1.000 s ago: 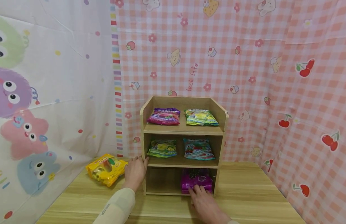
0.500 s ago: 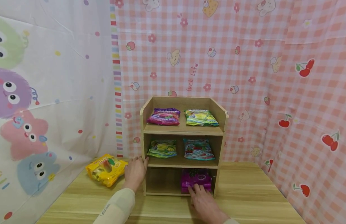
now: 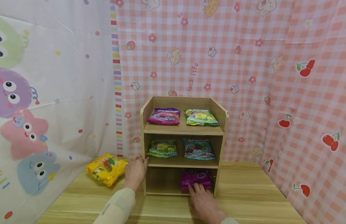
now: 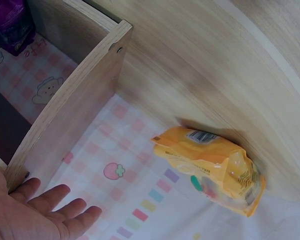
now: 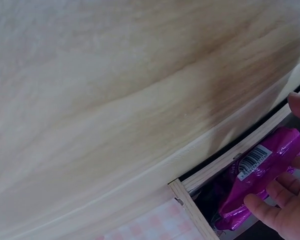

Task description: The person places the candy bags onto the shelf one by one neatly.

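Observation:
A purple snack bag [image 3: 196, 178] lies in the right half of the bottom shelf of a small wooden shelf unit [image 3: 182, 133]. My right hand [image 3: 204, 200] presses its fingertips on the bag's front. In the right wrist view, fairly straight fingers lie against the purple wrapper, beside its barcode, with the thumb apart from it. My left hand [image 3: 135, 173] rests at the unit's left side panel, about level with the middle shelf. In the left wrist view its fingers [image 4: 54, 194] are loosely extended and spread beside the panel [image 4: 72, 100]; the thumb is hidden.
Left of the unit, a yellow snack bag [image 3: 106, 169] lies on the wooden table [image 3: 251, 189]. A pink bag [image 3: 164, 117] and a yellow-green bag [image 3: 201, 117] sit on top; a green bag [image 3: 162, 148] and a blue bag [image 3: 198, 149] fill the middle shelf. Printed curtains hang behind.
The purple bag has slid slightly deeper into the bottom shelf, with my right fingertips following it. My left hand and the other bags have stayed put.

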`<state>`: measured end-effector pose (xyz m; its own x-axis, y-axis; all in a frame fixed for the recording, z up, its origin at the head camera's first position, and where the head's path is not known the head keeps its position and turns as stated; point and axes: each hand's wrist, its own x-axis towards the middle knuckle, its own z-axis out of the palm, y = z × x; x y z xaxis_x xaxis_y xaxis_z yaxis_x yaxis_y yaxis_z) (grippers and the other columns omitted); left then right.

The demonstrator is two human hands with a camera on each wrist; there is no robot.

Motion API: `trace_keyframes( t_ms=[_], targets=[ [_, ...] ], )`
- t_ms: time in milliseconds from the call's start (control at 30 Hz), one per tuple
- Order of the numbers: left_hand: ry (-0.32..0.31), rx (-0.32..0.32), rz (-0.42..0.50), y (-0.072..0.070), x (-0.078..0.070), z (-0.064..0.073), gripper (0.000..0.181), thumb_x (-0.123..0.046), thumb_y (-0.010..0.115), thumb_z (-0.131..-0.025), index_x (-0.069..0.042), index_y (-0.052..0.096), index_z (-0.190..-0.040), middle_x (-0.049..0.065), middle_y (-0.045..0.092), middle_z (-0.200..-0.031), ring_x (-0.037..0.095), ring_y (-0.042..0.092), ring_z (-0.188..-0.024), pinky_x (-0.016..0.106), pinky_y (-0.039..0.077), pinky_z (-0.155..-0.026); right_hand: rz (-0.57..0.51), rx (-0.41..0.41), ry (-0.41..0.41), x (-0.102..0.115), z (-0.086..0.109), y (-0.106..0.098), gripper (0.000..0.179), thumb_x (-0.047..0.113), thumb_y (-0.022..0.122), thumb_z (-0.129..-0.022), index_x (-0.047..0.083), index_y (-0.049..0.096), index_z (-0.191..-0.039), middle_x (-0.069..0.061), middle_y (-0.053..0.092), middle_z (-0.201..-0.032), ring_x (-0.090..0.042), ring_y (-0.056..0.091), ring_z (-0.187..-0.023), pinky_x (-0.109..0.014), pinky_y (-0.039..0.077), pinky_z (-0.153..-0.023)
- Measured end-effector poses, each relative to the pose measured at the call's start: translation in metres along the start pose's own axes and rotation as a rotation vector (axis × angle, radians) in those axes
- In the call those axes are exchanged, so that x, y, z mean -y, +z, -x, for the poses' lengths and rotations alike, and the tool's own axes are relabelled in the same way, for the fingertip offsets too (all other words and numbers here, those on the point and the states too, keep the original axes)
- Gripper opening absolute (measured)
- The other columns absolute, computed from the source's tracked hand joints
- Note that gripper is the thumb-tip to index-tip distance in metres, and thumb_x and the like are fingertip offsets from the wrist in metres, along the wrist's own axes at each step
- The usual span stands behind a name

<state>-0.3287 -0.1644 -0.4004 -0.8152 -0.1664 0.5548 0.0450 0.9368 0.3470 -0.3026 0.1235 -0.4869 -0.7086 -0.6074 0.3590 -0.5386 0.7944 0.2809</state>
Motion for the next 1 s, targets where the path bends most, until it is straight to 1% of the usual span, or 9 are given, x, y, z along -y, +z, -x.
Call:
trace_keyframes(
  t_ms=[133, 267, 333, 400, 467, 633, 800, 900, 1000],
  targets=[
    [-0.004, 0.009, 0.005, 0.000, 0.000, 0.000, 0.044, -0.034, 0.052, -0.103, 0.006, 0.070, -0.099, 0.022, 0.068, -0.106, 0.043, 0.060, -0.102, 0.063, 0.047, -0.082, -0.004, 0.011, 0.008, 0.000, 0.000, 0.000, 0.079, 0.045, 0.079, -0.078, 0.003, 0.052, -0.139, -0.014, 0.051, -0.120, -0.029, 0.054, -0.105, -0.040, 0.053, -0.071],
    [-0.007, 0.019, 0.008, 0.000, 0.000, -0.001, 0.044, -0.034, 0.052, -0.103, 0.006, 0.070, -0.100, 0.022, 0.068, -0.108, 0.043, 0.059, -0.103, 0.063, 0.047, -0.083, -0.034, -0.020, 0.022, 0.000, 0.000, 0.000, 0.069, 0.037, 0.080, -0.078, 0.004, 0.057, -0.134, -0.017, 0.053, -0.121, -0.032, 0.056, -0.108, -0.045, 0.055, -0.077],
    [-0.007, 0.022, 0.007, 0.000, -0.001, -0.001, 0.045, -0.035, 0.051, -0.104, 0.006, 0.070, -0.101, 0.022, 0.068, -0.110, 0.043, 0.059, -0.104, 0.063, 0.047, -0.083, -0.041, -0.039, 0.027, -0.002, -0.001, -0.002, 0.063, 0.034, 0.080, -0.079, 0.006, 0.060, -0.132, -0.017, 0.055, -0.119, -0.033, 0.058, -0.107, -0.046, 0.055, -0.078],
    [-0.004, 0.020, 0.001, 0.000, 0.000, -0.001, 0.044, -0.034, 0.051, -0.104, 0.006, 0.070, -0.102, 0.022, 0.068, -0.110, 0.043, 0.059, -0.103, 0.063, 0.047, -0.083, -0.046, -0.082, 0.035, -0.004, -0.002, -0.005, 0.058, 0.032, 0.081, -0.080, 0.007, 0.062, -0.128, -0.016, 0.057, -0.116, -0.032, 0.060, -0.103, -0.045, 0.055, -0.077],
    [-0.008, 0.021, 0.002, 0.000, 0.000, -0.001, 0.044, -0.034, 0.051, -0.104, 0.006, 0.070, -0.102, 0.022, 0.068, -0.110, 0.043, 0.059, -0.103, 0.063, 0.047, -0.082, -0.044, -0.142, 0.043, -0.007, -0.004, -0.007, 0.053, 0.030, 0.081, -0.080, 0.008, 0.065, -0.125, -0.014, 0.059, -0.112, -0.030, 0.062, -0.097, -0.043, 0.056, -0.073],
    [-0.016, 0.028, 0.008, 0.000, 0.000, -0.001, 0.045, -0.035, 0.051, -0.104, 0.006, 0.070, -0.103, 0.022, 0.067, -0.110, 0.042, 0.059, -0.103, 0.063, 0.047, -0.083, -0.031, -0.263, 0.108, -0.013, -0.010, -0.019, 0.042, 0.029, 0.080, -0.081, 0.009, 0.070, -0.117, -0.010, 0.061, -0.104, -0.027, 0.062, -0.090, -0.041, 0.053, -0.066],
    [-0.008, 0.013, 0.009, 0.000, 0.000, -0.001, 0.045, -0.035, 0.052, -0.103, 0.006, 0.070, -0.101, 0.021, 0.068, -0.107, 0.042, 0.060, -0.101, 0.062, 0.048, -0.081, -0.028, -0.359, 0.190, -0.023, -0.018, -0.031, 0.035, 0.030, 0.077, -0.085, 0.009, 0.072, -0.113, -0.009, 0.061, -0.103, -0.027, 0.062, -0.089, -0.041, 0.051, -0.065],
    [-0.007, 0.010, 0.011, 0.001, 0.000, -0.001, 0.044, -0.034, 0.052, -0.103, 0.006, 0.070, -0.101, 0.021, 0.068, -0.107, 0.042, 0.060, -0.101, 0.062, 0.048, -0.081, -0.037, -0.433, 0.206, -0.030, -0.021, -0.038, 0.034, 0.030, 0.074, -0.088, 0.007, 0.072, -0.112, -0.011, 0.061, -0.105, -0.029, 0.062, -0.089, -0.044, 0.052, -0.067],
    [-0.010, 0.012, 0.016, 0.001, 0.000, -0.001, 0.045, -0.035, 0.052, -0.103, 0.006, 0.070, -0.102, 0.021, 0.068, -0.108, 0.042, 0.060, -0.103, 0.062, 0.047, -0.081, -0.030, -0.531, 0.195, -0.038, -0.023, -0.044, 0.033, 0.029, 0.073, -0.088, 0.005, 0.071, -0.111, -0.013, 0.061, -0.104, -0.031, 0.063, -0.088, -0.046, 0.053, -0.068]
  ],
)
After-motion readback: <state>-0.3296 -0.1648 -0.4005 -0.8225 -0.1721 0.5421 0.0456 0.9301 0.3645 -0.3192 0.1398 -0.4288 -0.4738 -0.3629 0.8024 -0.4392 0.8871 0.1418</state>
